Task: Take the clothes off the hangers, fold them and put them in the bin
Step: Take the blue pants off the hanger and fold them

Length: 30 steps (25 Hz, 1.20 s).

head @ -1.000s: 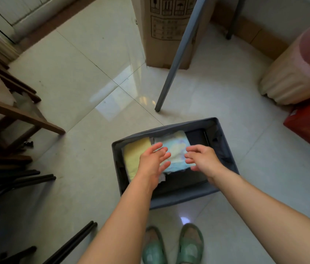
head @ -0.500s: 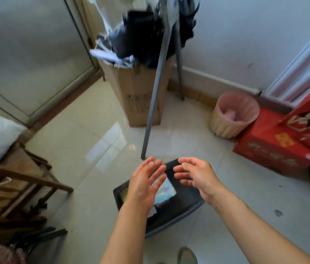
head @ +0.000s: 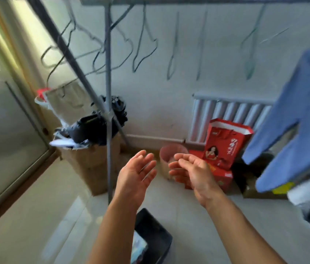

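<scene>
Both my hands are raised in front of me, palms facing each other, holding nothing: my left hand [head: 137, 176] and my right hand [head: 192, 171], fingers relaxed. The dark grey bin [head: 156, 237] sits on the floor below my forearms, with a folded pale printed garment [head: 139, 248] inside, partly hidden by my left arm. A blue garment [head: 295, 119] hangs at the right edge. Several bare wire hangers [head: 144, 44] dangle from the rack's top bar [head: 188, 0].
The rack's grey upright pole [head: 108, 103] stands just left of my hands. Behind it is a cardboard box [head: 93, 164] stuffed with dark items. A pink waste basket [head: 171, 157], red boxes [head: 224, 141] and a radiator [head: 230, 113] line the wall. A glass door [head: 7, 130] is at left.
My hands have lifted out of the bin, empty, and the view has swung up from the floor to the rack, the hangers and the blue garment.
</scene>
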Available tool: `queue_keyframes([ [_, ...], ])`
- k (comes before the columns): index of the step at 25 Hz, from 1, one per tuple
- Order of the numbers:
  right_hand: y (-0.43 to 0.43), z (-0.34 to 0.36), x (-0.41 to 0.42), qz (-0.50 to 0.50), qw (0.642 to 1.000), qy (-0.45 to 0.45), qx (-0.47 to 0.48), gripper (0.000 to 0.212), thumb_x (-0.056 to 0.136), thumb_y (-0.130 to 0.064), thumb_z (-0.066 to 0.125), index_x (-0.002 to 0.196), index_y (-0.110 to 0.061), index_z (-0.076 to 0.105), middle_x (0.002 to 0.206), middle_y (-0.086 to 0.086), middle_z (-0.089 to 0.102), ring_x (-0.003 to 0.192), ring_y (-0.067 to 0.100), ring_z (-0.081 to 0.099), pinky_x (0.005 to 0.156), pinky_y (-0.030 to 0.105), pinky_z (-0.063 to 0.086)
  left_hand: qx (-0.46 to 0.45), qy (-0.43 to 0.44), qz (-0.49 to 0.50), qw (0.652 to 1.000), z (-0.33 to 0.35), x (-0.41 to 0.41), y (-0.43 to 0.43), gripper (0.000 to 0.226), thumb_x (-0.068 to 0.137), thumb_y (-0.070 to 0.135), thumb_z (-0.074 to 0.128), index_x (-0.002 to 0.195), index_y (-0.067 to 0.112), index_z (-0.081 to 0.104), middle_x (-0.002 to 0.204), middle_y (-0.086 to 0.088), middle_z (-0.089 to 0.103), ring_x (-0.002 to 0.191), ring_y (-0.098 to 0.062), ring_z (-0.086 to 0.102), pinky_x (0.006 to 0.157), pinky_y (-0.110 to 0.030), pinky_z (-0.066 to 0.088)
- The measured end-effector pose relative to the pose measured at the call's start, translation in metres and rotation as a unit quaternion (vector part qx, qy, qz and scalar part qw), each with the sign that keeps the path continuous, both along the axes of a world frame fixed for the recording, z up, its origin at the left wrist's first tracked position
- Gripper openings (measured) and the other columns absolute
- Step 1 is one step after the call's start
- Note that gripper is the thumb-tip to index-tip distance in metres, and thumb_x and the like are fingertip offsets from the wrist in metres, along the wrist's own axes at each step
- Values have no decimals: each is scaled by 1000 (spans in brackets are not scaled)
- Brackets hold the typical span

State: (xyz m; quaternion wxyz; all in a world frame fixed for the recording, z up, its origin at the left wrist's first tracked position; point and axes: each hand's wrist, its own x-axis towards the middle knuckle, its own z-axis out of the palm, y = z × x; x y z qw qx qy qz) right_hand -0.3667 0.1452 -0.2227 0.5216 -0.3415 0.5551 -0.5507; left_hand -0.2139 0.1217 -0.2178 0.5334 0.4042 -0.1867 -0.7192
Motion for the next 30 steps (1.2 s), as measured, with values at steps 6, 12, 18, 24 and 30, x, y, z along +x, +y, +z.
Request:
queue_keyframes([
  [6, 38, 66, -82, -93, 992, 14, -80, 16, 97, -5, 48, 100, -8, 64, 79, 10, 70, 61, 17, 62, 58, 25, 46, -71, -3, -86, 994, 55, -88, 22, 16, 97, 12, 50, 107, 12, 63, 73, -3, 73, 58, -13, 68, 55, -23, 57],
  [12, 65, 115, -187, -184, 967, 112, -139, 16, 95, -3, 50, 93, -7, 65, 72, 6, 69, 48, 9, 57, 44, 17, 38, -101, -12, -143, 985, 84, -183, 42, 18, 96, 9, 52, 109, 7, 64, 79, -9, 73, 63, -18, 67, 57, -29, 56],
  [18, 48, 183, -311, -336, 837, 339, -267, 20, 91, -6, 54, 82, -16, 69, 80, 2, 70, 65, 5, 60, 67, 25, 47, -139, -26, -165, 976, 99, -254, 52, 18, 95, 11, 54, 106, 6, 67, 83, -11, 71, 69, -21, 63, 66, -34, 49],
  [24, 15, 226, -393, -337, 762, 549, -71, 19, 86, -10, 52, 78, -3, 68, 81, 16, 67, 79, 40, 62, 66, 36, 47, -150, -38, -136, 979, 105, -293, 57, 20, 96, 10, 53, 108, 4, 67, 81, -12, 70, 74, -24, 61, 76, -40, 50],
  [30, -15, 215, -405, -194, 835, 507, -87, 23, 84, -28, 65, 79, -6, 73, 84, 11, 73, 78, 27, 66, 74, 34, 50, -172, -55, -119, 976, 118, -313, 64, 18, 96, 6, 51, 107, 3, 65, 80, -13, 68, 66, -22, 62, 70, -38, 51],
])
